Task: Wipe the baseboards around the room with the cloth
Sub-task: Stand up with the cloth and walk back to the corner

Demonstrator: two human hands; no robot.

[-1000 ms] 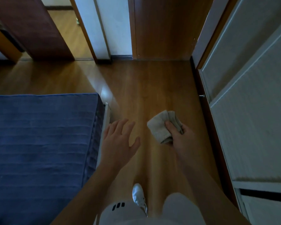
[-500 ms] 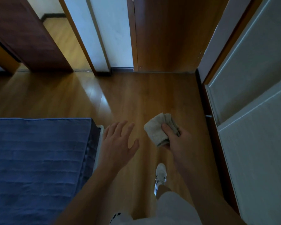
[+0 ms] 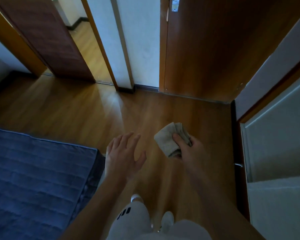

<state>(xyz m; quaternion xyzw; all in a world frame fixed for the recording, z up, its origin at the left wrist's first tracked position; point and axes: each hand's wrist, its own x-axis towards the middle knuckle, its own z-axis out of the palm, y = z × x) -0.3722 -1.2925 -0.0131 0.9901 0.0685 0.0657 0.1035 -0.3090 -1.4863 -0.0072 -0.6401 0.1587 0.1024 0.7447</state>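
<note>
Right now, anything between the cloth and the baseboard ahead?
Nothing visible. The right hand grips the cloth above bare floor, which runs unbroken to the dark baseboard ahead. The bed sits off to the left, out of that path.

My cloth (image 3: 168, 142) is beige-grey. The floor (image 3: 76, 115) is warm orange-brown wood. The mattress (image 3: 33, 179) at near left is dark blue with quilted lines. My shorts (image 3: 132, 220) are white with black stripes.
</note>
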